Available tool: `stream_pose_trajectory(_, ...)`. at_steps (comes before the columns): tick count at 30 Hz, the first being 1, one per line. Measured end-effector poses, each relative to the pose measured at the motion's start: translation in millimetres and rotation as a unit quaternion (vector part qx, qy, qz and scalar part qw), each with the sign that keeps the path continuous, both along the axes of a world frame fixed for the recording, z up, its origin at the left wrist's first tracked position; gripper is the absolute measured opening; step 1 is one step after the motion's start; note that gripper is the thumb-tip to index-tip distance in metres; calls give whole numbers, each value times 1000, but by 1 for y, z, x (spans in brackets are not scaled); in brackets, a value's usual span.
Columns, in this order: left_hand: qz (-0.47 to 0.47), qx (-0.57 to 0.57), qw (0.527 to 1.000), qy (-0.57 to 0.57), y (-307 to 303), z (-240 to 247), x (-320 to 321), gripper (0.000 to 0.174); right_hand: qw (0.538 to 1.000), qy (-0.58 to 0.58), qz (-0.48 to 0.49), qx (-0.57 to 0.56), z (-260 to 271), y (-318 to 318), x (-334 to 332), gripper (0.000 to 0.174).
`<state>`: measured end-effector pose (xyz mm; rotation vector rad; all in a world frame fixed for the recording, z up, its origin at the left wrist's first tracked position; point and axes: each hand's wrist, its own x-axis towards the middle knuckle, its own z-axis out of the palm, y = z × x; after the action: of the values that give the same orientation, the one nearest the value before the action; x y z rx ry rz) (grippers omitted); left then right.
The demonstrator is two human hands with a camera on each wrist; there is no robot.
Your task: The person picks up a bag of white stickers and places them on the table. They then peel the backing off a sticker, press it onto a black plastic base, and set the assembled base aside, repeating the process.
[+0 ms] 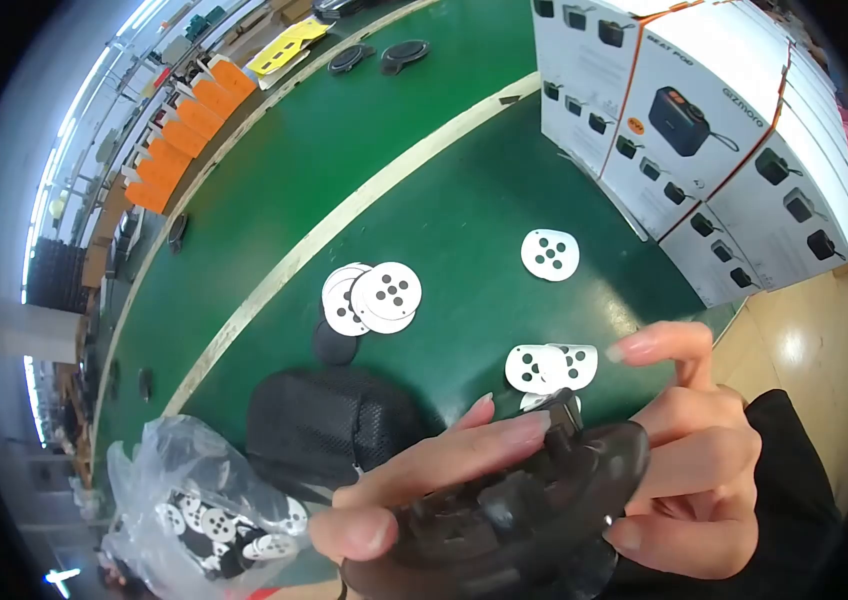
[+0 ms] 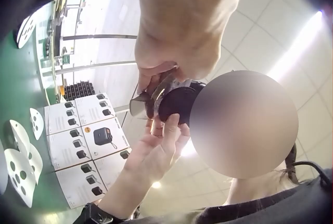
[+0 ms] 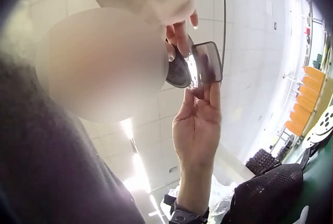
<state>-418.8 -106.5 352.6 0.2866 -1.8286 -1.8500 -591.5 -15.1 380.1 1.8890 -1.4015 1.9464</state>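
A dark, glossy, rounded object (image 1: 504,540) with a see-through rim is held up between both hands, close to the head camera. My left hand (image 1: 424,490) grips its left side, one finger lying over a small black part on top. At its right edge my right hand (image 1: 699,460) holds it with the thumb and fingers, the index finger raised and bent. In the left wrist view a black round pad (image 2: 179,101) faces the right hand (image 2: 156,154). The right wrist view shows a clear tinted panel (image 3: 210,62) above the left hand (image 3: 196,130).
White discs with dark holes lie on the green table (image 1: 414,210), in a pile (image 1: 391,295), singly (image 1: 549,254) and behind the hands (image 1: 534,370). A black mesh case (image 1: 324,415) and a plastic bag of discs (image 1: 169,470) are left; stacked boxes (image 1: 694,130) stand back right.
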Motion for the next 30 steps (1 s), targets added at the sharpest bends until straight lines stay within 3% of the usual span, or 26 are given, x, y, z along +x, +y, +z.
stream_pose_trajectory(7,-184,20,978,-94,-40,23,0,52,999,21,8,29,5,1,-3,19)
stream_pose_trajectory(10,-208,-52,972,-100,-45,53,-10,48,998,-13,-5,-65,4,-10,3,29)
stream_pose_trajectory(14,-53,14,990,-128,-15,70,-11,46,997,10,-25,-65,15,-11,2,34)
stream_pose_trajectory(19,-6,-51,973,-226,-7,73,-8,53,994,-69,-38,-72,6,-10,13,32)
stream_pose_trajectory(22,-14,5,989,-145,-8,63,-9,53,997,-28,-45,-51,16,-9,5,31)
stream_pose_trajectory(24,-96,-96,989,-64,-27,33,-5,43,990,-98,-64,-74,9,-12,19,30)
stream_pose_trajectory(26,-84,-150,985,-21,-27,30,-7,40,993,-91,-57,-42,14,-11,18,30)
stream_pose_trajectory(27,-72,-168,983,-10,-24,31,-8,40,999,-24,-35,12,31,-5,5,29)
stream_pose_trajectory(30,-54,-211,976,13,-19,39,-9,39,996,11,-20,90,15,12,0,16)
